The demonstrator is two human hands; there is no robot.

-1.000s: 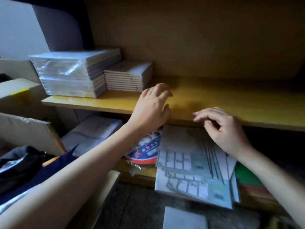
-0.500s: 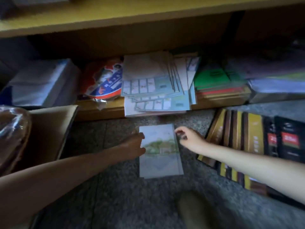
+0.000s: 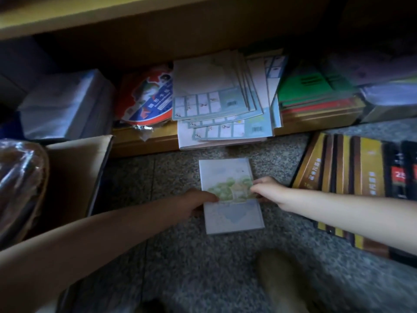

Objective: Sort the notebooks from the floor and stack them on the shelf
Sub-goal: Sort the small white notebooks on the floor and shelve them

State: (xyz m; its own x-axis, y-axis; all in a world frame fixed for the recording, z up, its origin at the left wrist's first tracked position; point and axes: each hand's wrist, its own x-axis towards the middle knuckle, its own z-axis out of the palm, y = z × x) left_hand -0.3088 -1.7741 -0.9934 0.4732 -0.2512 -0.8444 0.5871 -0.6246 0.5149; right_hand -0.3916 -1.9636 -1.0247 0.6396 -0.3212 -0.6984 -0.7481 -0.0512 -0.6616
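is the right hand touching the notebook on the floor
Touching. The head view shows the right hand with its fingers curled over the right edge of the notebook, overlapping the cover with no gap.

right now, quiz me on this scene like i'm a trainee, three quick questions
1. True or false: the pale notebook lies on the floor.
2. How many hands hold it? A none, B one, C two.
3. What lies on the floor to its right?
Key: 1 true. 2 C: the left hand and the right hand grip its side edges. 3 a row of brown-and-yellow books.
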